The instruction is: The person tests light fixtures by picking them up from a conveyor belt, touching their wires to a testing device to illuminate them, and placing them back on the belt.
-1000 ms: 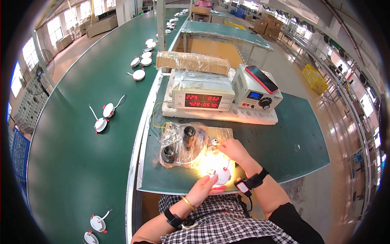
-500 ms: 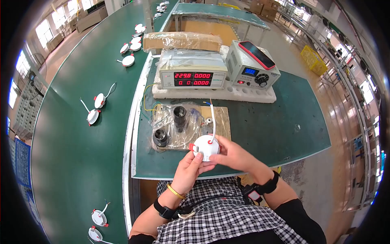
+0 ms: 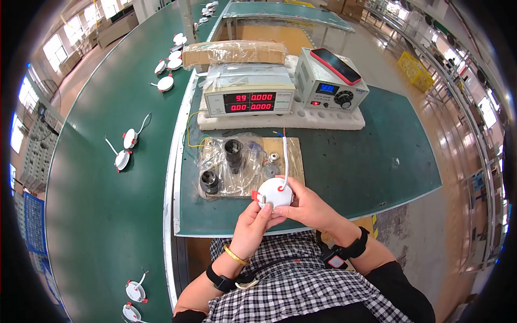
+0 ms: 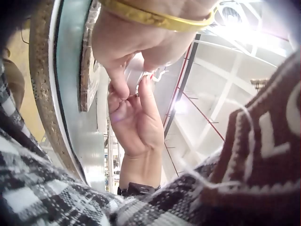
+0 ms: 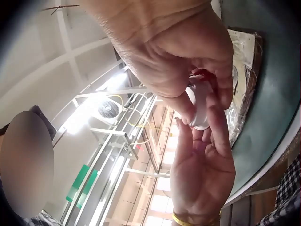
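Both hands hold a round white downlight over the near edge of the bench, its back facing up. The left hand pinches its lower left rim, thumb on top beside a spring clip with a red sleeve. At the right rim the right hand grips it, thumb on the near side. A white cable rises from a red grommet in the back, with bare and blue wire ends at its tip. In the right wrist view, fingers of both hands surround the downlight. The lamp is unlit.
Beyond the hands lies a plastic-wrapped test board with black lamp sockets. Behind it stand a power meter with red digits and a knobbed supply with a phone on top. More downlights lie along the green conveyor.
A second ago the downlight glowed low over the board, the right hand at a metal contact. Since then it has gone dark, the right hand has moved onto its rim, and meter readings have dropped.
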